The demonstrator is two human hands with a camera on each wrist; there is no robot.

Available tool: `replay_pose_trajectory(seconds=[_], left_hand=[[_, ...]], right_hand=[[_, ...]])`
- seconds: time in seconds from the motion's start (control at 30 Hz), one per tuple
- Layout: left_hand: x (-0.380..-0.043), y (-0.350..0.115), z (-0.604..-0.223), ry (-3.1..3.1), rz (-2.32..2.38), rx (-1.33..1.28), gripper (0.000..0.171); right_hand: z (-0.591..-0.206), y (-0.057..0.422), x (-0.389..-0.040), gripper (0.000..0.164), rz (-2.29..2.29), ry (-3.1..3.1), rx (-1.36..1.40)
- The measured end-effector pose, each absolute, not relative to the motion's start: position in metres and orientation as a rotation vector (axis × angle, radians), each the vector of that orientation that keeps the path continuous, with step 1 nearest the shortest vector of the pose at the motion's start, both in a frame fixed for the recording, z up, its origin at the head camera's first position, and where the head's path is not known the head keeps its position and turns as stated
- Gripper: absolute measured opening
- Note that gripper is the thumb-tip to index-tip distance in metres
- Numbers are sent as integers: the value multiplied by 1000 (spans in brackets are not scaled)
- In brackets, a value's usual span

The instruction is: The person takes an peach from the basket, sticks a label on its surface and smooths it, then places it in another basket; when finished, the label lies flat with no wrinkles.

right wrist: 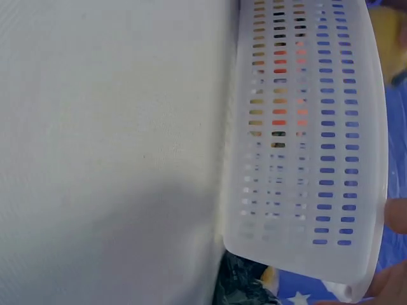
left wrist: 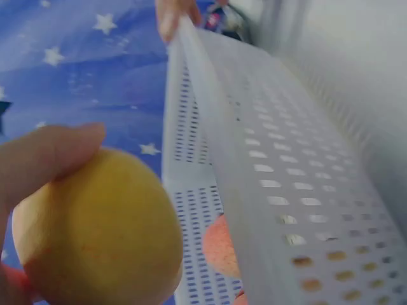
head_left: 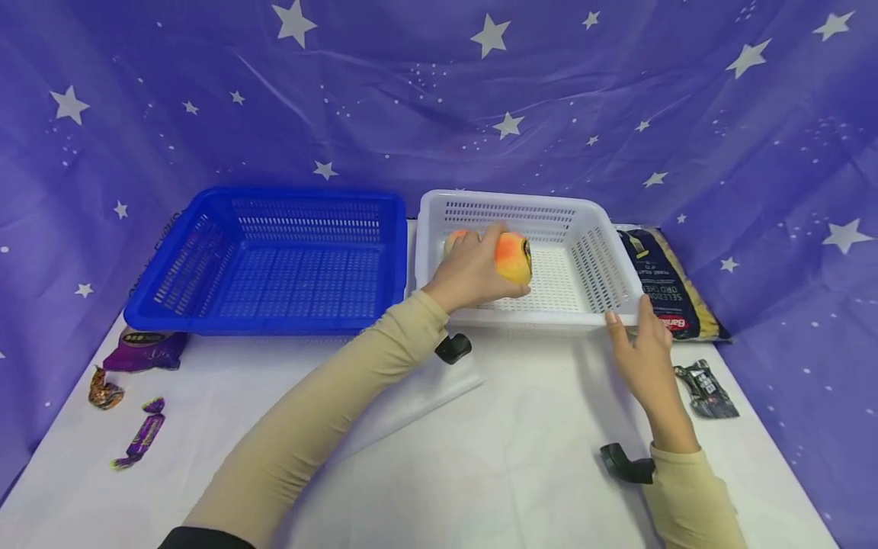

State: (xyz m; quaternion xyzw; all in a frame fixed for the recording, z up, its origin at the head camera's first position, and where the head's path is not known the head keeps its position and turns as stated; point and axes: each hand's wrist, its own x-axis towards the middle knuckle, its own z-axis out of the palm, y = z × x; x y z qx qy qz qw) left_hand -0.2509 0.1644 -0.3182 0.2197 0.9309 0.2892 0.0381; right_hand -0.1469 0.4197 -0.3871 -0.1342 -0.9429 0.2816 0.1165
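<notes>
My left hand [head_left: 473,268] grips a yellow-orange peach [head_left: 513,258] with a dark sticker, over the left part of the white basket [head_left: 524,319]. In the left wrist view the peach's yellow side [left wrist: 98,232] shows, held above the level of the basket rim. Other reddish-orange fruit [left wrist: 219,246] lies inside the basket, partly hidden by its wall and my hand. My right hand [head_left: 645,362] holds the basket's front right corner, the fingers and thumb at the rim.
A blue basket [head_left: 267,326] stands to the left of the white one. A pasta bag [head_left: 661,282] lies at the right, a dark packet [head_left: 708,390] in front of it. At the left lie a purple bag [head_left: 144,354], a brown-wrapped candy [head_left: 105,390] and a purple-wrapped candy [head_left: 142,436].
</notes>
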Motion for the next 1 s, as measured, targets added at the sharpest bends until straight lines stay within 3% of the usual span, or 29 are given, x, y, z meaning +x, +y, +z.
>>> replay_pose_trajectory(seconds=[0.27, 0.5, 0.7, 1.0], left_hand=[[-276, 182, -336, 2846, 612, 622, 85], [-285, 185, -359, 2882, 153, 668, 88], [-288, 189, -366, 2888, 70, 682, 89], [-282, 185, -364, 2868, 38, 751, 62]], right_hand=[[-398, 401, -154, 72, 884, -2729, -386], [-400, 390, -156, 72, 916, -2722, -384], [-399, 390, -156, 72, 945, -2706, -396], [-399, 388, -162, 72, 956, -2697, -383]])
